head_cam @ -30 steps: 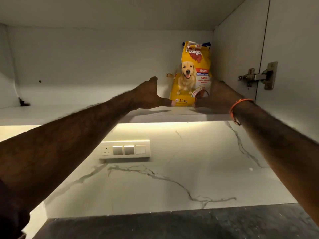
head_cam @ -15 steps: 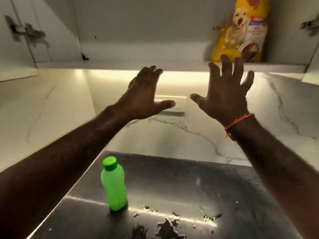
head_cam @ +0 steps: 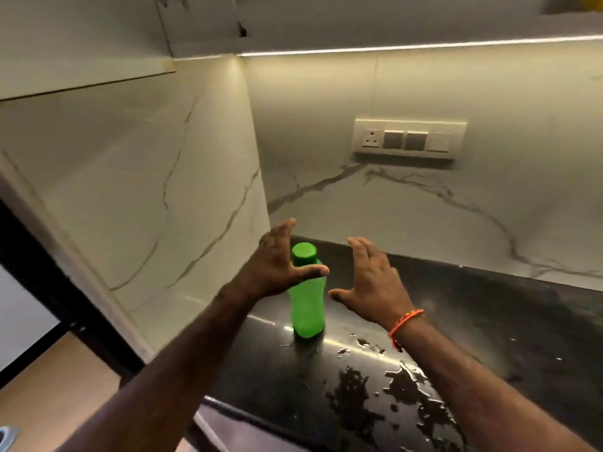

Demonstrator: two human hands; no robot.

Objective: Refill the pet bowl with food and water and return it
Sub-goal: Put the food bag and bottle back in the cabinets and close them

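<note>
A: What is on the left?
B: The left hand (head_cam: pixel 272 267), fingers spread and straight, thumb stretched across the front of the green plastic bottle with a green screw cap (head_cam: pixel 308 295). I cannot tell whether the thumb touches it.

A: Where does the bottle stand?
B: Upright on the dark polished stone table (head_cam: pixel 489 321), near its back left corner, close to the white marble wall (head_cam: pixel 424 207).

A: And to the right of it?
B: The right hand (head_cam: pixel 370 282), fingers straight and held together, thumb out toward the bottle, gripping nothing. An orange thread bracelet (head_cam: pixel 404 321) circles that wrist.

A: Anything else?
B: Water puddles (head_cam: pixel 401 380) toward the table's front edge and a cream switch panel (head_cam: pixel 409 138) on the wall above.
</note>
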